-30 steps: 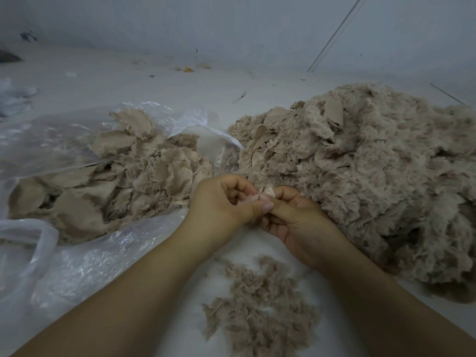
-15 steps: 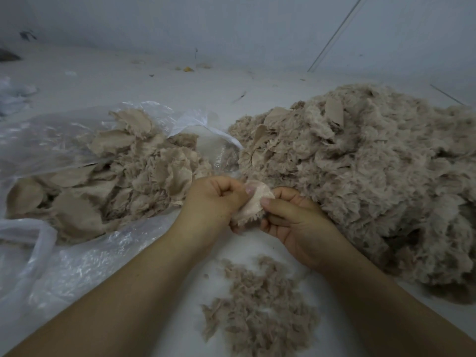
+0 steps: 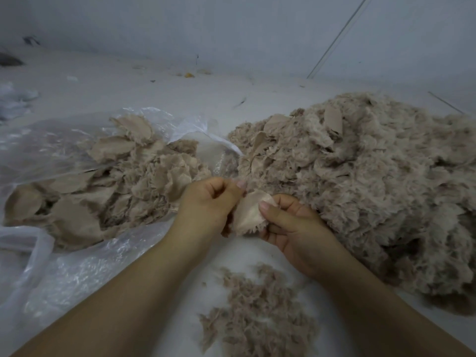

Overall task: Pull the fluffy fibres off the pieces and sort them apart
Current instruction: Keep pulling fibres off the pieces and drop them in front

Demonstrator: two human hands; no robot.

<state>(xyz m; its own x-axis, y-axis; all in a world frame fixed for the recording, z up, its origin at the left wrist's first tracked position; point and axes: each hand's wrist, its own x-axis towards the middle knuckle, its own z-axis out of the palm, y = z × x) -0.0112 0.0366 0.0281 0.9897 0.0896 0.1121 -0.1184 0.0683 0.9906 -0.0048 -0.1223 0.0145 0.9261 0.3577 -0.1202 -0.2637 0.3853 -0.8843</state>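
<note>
Piece now unfolded, perhaps pinched.

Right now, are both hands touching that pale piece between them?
Touching. The head view shows the left hand gripping the piece at its left edge and the right hand pinching its right side, thumb on top.

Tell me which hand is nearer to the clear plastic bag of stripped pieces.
Left. The left hand sits just beside the clear plastic bag. The right hand lies further off, against the big fluffy heap.

Bare floor between bag and heap — passable.
</note>
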